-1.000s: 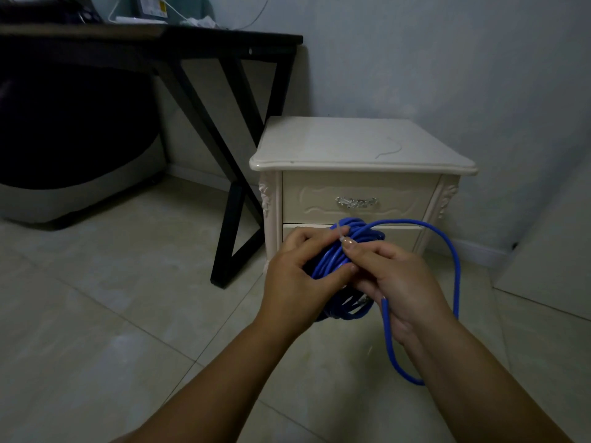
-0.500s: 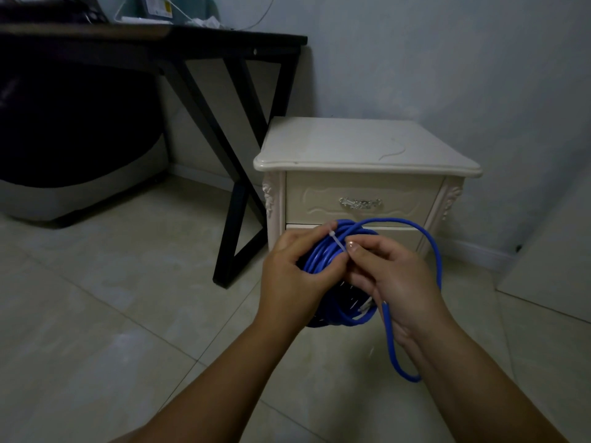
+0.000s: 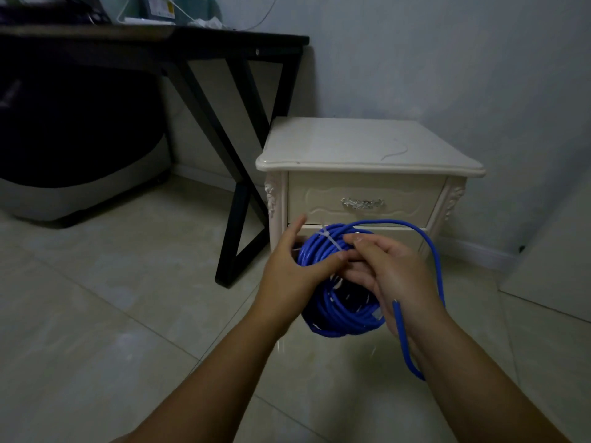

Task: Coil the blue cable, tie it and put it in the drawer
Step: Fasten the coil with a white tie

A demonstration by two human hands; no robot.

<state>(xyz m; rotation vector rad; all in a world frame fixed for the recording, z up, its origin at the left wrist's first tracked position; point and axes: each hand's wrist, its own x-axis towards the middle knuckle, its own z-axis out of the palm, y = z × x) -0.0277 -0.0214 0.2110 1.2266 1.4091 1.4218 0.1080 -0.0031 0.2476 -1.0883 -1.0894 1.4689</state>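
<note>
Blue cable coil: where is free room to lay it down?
Nightstand top, bare but for a thin strand at right; floor tiles between desk leg and left hand. Crowded before the drawers: right hand too holds the coil.

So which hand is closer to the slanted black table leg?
Left. The left hand is just right of the slanted black table leg; the right hand is farther, across the coiled blue cable.

Left grip (image 3: 287, 278) clasps with thumb across; right grip (image 3: 396, 276) curled beside it, seemingly pinching.
</note>
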